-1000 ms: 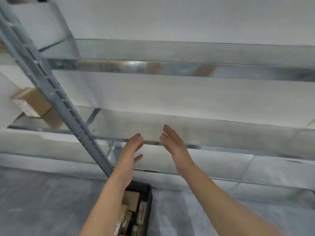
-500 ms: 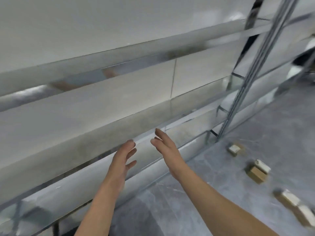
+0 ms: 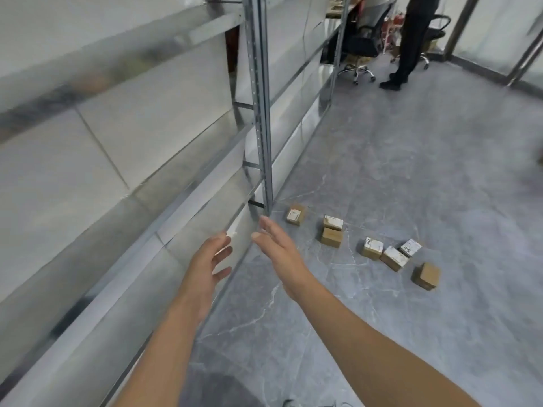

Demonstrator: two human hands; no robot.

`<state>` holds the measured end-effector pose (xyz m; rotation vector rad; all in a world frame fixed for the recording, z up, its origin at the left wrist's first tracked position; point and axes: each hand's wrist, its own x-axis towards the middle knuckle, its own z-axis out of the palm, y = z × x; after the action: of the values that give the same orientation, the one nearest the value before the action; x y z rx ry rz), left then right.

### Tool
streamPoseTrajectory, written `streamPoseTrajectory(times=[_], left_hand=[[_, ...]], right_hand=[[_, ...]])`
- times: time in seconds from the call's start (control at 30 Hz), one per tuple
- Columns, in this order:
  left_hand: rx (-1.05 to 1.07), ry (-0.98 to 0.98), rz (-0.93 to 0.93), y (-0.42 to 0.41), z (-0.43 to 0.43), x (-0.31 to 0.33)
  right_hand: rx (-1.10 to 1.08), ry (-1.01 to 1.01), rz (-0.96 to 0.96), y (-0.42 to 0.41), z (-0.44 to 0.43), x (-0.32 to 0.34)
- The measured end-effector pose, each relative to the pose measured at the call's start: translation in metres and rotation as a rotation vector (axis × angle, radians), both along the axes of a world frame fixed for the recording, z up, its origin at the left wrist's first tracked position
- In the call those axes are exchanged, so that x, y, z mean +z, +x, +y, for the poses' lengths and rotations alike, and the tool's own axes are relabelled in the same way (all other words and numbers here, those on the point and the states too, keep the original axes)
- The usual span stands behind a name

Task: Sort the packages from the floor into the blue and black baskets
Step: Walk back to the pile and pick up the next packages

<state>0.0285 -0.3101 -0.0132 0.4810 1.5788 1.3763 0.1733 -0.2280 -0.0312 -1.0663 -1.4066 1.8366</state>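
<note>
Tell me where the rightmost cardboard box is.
Head view, right of centre: the rightmost cardboard box sits on the grey floor, beside a white-labelled box.

Standing person (image 3: 411, 39), upper right: cut off above the waist by top edge. Labels on packages (image 3: 372, 248): print too small to read. Shelf rails (image 3: 88, 80), upper left: blurred. Dark object (image 3: 541, 157) at right edge: cropped, unidentifiable.

The grey, white-veined floor (image 3: 411, 160) bears seven small cardboard boxes; a labelled box (image 3: 295, 215) lies near the shelf post (image 3: 266, 171); a touching pair (image 3: 332, 237) sits beside it; a cluster of three (image 3: 394, 257) follows; a plain brown box (image 3: 426, 276) lies just past them; an office chair (image 3: 363, 44) stands far back
</note>
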Motion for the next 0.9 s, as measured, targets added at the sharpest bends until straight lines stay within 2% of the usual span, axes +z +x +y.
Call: streamPoseTrajectory(times=[0.23,0.53,0.9], left_hand=[[-0.263,-0.043,-0.028,0.04,0.088,-0.022],[-0.526,-0.111,-0.078,0.047,0.171,-0.055],[-0.684,-0.244,-0.036,0.068,0.237,-0.092]], right_hand=[[-0.253,-0.083,-0.041,0.054,0.044,-0.014],[-0.515,-0.127,-0.109,0.066,0.081,-0.026],[-0.684,-0.193,-0.167,0.109,0.127,-0.075]])
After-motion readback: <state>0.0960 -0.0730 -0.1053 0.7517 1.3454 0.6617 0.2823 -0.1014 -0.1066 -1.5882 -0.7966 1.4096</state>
